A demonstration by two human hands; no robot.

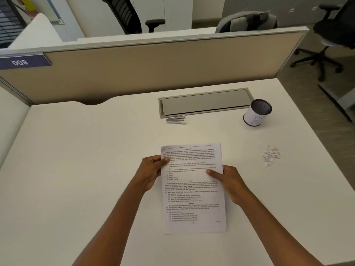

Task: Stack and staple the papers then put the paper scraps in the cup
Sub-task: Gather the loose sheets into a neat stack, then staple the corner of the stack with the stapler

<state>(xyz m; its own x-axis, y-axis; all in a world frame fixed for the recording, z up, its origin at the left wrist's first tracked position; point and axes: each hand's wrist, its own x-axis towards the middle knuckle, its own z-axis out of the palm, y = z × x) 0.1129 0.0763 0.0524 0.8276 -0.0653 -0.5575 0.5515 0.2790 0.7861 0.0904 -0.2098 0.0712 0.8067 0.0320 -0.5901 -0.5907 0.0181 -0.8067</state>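
Gripping the papers (193, 194) at both long edges with left hand (151, 172) and right hand (228, 179), thumbs on top. Well ahead, lying crosswise, nearer to the left: stapler (175, 120).

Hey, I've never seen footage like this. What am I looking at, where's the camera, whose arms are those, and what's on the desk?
No machine here: this is one picture from a camera worn on a person's head, looking forward and down, so the two bare arms are that person's own. The left hand and the right hand each grip a side edge of the printed papers, thumbs on top. On the white desk, farther back, lies a silver stapler beside a grey cover plate set into the desk. To the right stands a cup with a white label, and nearer than it, a small pile of paper scraps.
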